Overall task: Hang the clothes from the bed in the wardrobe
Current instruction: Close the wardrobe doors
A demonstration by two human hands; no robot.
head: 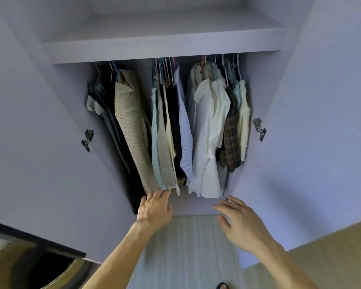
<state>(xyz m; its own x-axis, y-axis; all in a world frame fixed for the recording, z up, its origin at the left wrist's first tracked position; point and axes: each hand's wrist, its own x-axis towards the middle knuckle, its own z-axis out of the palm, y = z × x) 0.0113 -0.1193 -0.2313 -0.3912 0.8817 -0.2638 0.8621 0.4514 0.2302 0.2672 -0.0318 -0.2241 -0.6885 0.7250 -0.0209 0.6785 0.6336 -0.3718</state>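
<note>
Holds nothing in either hand. Spreads the left hand with fingers straight, tips at the hems of the dotted beige coat and the grey knit; cannot tell whether touching or just short. Spreads the right hand the same way, flat and bare, just below the white shirt and apart from it.

Finds the hung clothes straight ahead of and above both hands, on hangers under the shelf of the wardrobe. Runs their long axis top to bottom, hems nearest the fingers, hooks farthest. Puts the left hand nearer the row.

Shows no bed and no loose garment here. Probably calls for turning away to fetch the next piece, or for parting the row beside the striped shirt.
</note>
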